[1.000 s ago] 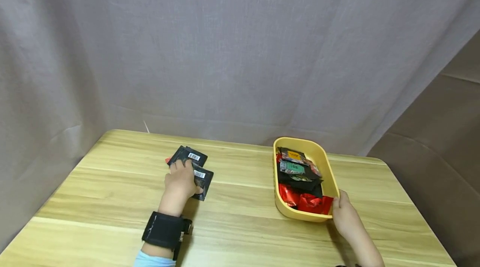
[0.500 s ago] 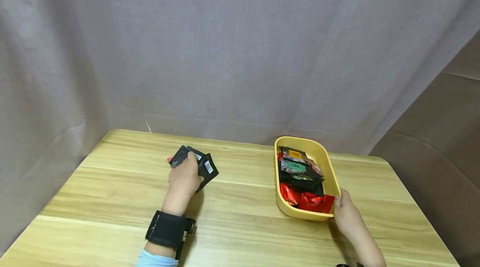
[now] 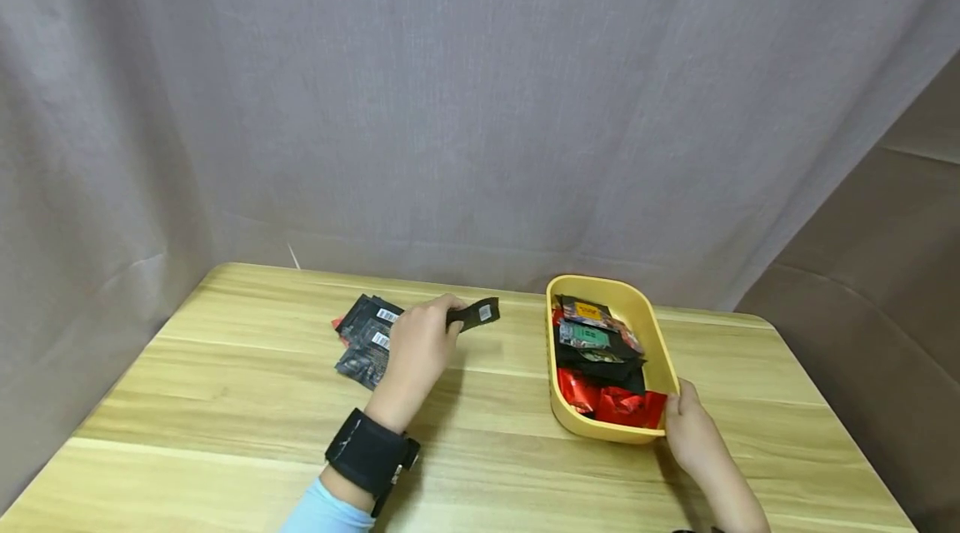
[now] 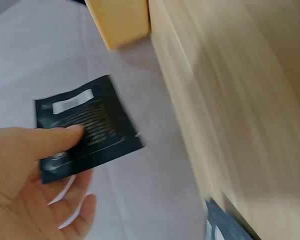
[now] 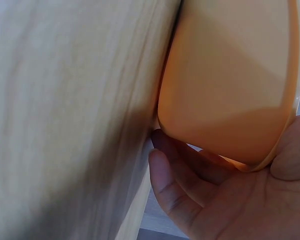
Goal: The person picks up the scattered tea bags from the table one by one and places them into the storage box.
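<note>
My left hand (image 3: 420, 341) pinches a flat black sachet (image 3: 480, 314) between thumb and fingers, raised over the table. The left wrist view shows a white barcode label and small print on that sachet (image 4: 102, 117). Behind and left of this hand lie several more black sachets (image 3: 363, 321) with barcode labels, and a red corner peeks out beneath them. On the right side, my right hand (image 3: 693, 429) grips the near right corner of a yellow plastic basket (image 3: 637, 312), thumb at the rim and fingers (image 5: 162, 170) curled below it.
Inside the basket, black sachets with coloured labels (image 3: 588, 337) lie behind shiny red packets (image 3: 618, 404). The wooden table (image 3: 480, 466) ends at a grey cloth (image 3: 450, 100) hanging along the back. A brown cloth panel (image 3: 885, 283) stands at the right.
The left hand has lifted a black sachet off the pile and carried it right, toward the basket. More of the remaining sachets now shows. The right hand and basket have stayed put.
</note>
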Demonstrator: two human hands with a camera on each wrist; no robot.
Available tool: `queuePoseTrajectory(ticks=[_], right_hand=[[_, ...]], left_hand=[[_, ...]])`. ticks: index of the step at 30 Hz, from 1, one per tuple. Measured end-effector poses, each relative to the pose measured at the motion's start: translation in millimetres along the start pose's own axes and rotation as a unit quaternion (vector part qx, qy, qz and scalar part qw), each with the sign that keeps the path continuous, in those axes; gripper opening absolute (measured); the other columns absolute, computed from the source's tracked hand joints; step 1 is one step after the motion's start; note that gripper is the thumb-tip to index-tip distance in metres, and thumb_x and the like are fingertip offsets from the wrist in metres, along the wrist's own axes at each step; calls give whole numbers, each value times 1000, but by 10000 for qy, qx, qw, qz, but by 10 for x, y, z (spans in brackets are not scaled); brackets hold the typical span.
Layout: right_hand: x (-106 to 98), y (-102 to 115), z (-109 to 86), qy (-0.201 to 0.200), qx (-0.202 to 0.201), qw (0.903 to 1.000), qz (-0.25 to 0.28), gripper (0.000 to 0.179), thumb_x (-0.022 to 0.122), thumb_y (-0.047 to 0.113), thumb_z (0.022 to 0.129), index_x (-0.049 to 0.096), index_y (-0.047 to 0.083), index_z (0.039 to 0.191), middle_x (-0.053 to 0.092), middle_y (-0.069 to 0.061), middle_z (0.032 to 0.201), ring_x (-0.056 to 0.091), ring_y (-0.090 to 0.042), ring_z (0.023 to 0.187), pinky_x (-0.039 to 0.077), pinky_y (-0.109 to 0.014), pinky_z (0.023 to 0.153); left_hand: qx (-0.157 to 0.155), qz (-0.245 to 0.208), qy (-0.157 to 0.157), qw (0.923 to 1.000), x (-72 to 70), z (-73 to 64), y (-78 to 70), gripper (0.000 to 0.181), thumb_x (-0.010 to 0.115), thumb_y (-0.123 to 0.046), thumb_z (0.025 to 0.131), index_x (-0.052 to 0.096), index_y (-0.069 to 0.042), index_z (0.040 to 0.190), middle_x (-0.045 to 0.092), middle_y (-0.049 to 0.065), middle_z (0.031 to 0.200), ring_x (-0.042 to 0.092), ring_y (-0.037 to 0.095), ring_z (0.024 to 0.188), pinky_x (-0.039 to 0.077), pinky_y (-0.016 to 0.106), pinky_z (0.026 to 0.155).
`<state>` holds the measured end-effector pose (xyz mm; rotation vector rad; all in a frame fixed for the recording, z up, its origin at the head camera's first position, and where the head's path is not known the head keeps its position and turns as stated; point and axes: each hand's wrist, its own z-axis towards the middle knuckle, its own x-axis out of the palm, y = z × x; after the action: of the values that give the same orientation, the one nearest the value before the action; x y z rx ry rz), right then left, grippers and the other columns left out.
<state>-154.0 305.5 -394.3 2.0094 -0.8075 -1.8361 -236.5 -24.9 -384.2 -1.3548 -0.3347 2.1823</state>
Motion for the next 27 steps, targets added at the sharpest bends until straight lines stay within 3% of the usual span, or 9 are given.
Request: queuePoseTrajectory(ticks=[5,9,13,18,23,27], right_hand=[[-1,1,14,28,33,10000,-32,48,13,10,101,13,-17,140,32,-48,135,30,-57,126,28,-69,106],[3,-4,18,55,59,10000,-32,48,13,11,101,12,-17,140,31,-48,136,28,-57,127,27,-69,106],[0,-5,12,52,50,10000,-28,48,13,11,101,12,-17,140,32,-48,135,29,-58,126,28,-70,106],[-7,-8,6,22,9,10000,-9,47,13,10,101,13,-17,139,34,-49,134,30,-58,125,28,-70,105],[-7,-6,11,33,35,10000,-3,48,13,10,101,13,-17,140,33,-48,135,29,-58,126,27,-70,106],[-11,-5,20,66,53,10000,-31,48,13,11,101,12,-17,140,32,-48,136,28,-57,126,27,-70,106]], left_hand=[[775,-192,-222,9966,62,130,-214,24,71,-17,79,74,-23,102,77,0,99,69,18,84,58,37,68],[1452,-330,-54,9888,116,239,-391,22,68,-19,82,74,-24,103,77,-4,99,67,13,86,58,33,74],[2172,-354,351,9749,188,312,-599,23,64,-20,86,73,-24,107,75,-5,106,66,11,94,57,30,82],[2925,83,751,9533,351,291,-856,26,59,-24,91,71,-28,113,72,-9,114,64,7,101,57,26,84],[3204,460,936,9415,505,214,-1006,26,54,-30,93,69,-32,114,71,-12,116,63,4,104,55,25,88],[3301,815,1149,9334,528,156,-1040,27,55,-32,92,67,-33,117,70,-13,117,62,4,106,54,26,90]])
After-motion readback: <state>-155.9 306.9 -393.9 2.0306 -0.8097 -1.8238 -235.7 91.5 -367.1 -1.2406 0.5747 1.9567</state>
